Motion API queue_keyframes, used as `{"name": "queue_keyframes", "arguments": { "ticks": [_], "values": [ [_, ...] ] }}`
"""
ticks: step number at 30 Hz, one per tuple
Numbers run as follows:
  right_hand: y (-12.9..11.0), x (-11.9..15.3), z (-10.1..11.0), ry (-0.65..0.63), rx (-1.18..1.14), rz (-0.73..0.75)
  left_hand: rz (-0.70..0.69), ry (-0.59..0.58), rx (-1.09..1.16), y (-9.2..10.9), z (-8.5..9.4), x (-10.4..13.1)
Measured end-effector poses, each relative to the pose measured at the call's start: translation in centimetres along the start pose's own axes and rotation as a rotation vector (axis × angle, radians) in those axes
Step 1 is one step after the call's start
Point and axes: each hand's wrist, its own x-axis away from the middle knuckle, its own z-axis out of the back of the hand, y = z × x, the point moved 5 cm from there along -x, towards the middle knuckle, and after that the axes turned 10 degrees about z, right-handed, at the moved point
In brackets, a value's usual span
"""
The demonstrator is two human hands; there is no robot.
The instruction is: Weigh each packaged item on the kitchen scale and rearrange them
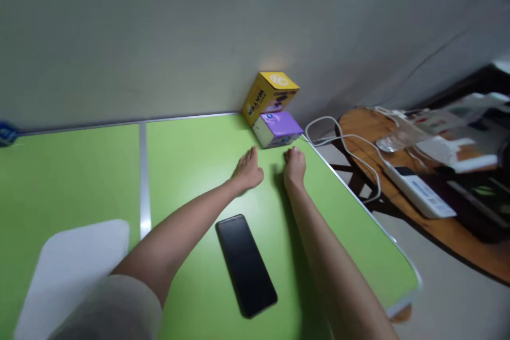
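Observation:
My left hand [247, 171] is over the green table, just short of a purple and white packet [281, 126]. Its fingers point forward and the thumb sticks out to the right; I see nothing in it. To the right, my right hand [295, 167] is closed, its fingers curled and partly hidden, so I cannot make out whether anything is in them. It is just in front of the packet's right end. Behind the packet stands a yellow box [263, 96] against the wall. A black phone [246, 265] lies screen up between my forearms.
A white board-like sheet [79, 255] lies at the left, partly behind my sleeve. Something blue [7, 134] is at the far left edge. On the right, a brown wooden table [360, 122] carries a white power strip [422, 191], with a white cable [358, 155] looping beside it.

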Motion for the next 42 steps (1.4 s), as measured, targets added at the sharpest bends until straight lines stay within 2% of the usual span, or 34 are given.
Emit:
{"name": "queue_keyframes", "arguments": {
  "ticks": [2,5,7,9,12,16,18,21,24,27,30,32,35,37,39,40,42],
  "values": [
    [-1.2,3.3,0.1,-0.013,-0.033,-0.060,0.020,-0.056,0.048,-1.6,1.2,3.2],
    [-4.1,8.6,-1.1,-0.150,-0.113,-0.151,0.041,-0.134,0.107,-4.2,3.9,8.9],
    [-7.3,12.5,-3.0,-0.323,-0.186,-0.206,0.022,-0.143,0.122,-5.7,6.5,13.1],
    [-11.3,16.9,-5.8,-0.619,-0.266,-0.246,-0.028,-0.098,0.136,-7.0,9.4,17.4],
    [-18.3,22.9,-10.6,-0.966,-0.286,-0.130,-0.089,0.020,0.227,-9.4,14.1,23.7],
    [-25.7,29.6,-18.3,-1.221,-0.362,-0.038,-0.056,0.246,0.369,-14.9,20.4,30.3],
    [-28.0,32.9,-22.6,-1.315,-0.409,-0.053,-0.021,0.389,0.412,-18.4,23.5,32.8],
    [-30.3,37.5,-29.0,-1.394,-0.505,-0.111,0.020,0.597,0.440,-23.2,28.1,35.6],
    [-32.0,41.2,-34.9,-1.421,-0.577,-0.104,0.063,0.765,0.305,-26.6,32.7,37.9],
    [-33.7,42.7,-40.1,-1.331,-0.537,0.064,0.096,0.900,-0.082,-28.2,37.9,39.9],
    [-35.5,42.4,-44.4,-1.184,-0.402,0.298,0.176,0.948,-0.440,-29.5,42.5,41.0],
    [-36.5,42.1,-46.8,-1.145,-0.304,0.428,0.254,0.905,-0.567,-30.5,44.5,41.0],
    [-37.4,42.0,-49.3,-1.169,-0.224,0.524,0.298,0.857,-0.660,-31.3,45.6,40.4],
    [-37.5,41.9,-49.8,-1.216,-0.246,0.506,0.296,0.855,-0.680,-31.1,45.7,40.3],
    [-37.2,41.3,-48.6,-1.257,-0.308,0.460,0.291,0.847,-0.681,-30.1,45.3,40.3],
    [-36.9,40.7,-47.4,-1.273,-0.342,0.444,0.287,0.833,-0.679,-29.4,45.0,40.4],
    [-36.0,39.0,-43.5,-1.307,-0.393,0.440,0.269,0.783,-0.667,-27.5,44.0,40.5]
  ]
}}
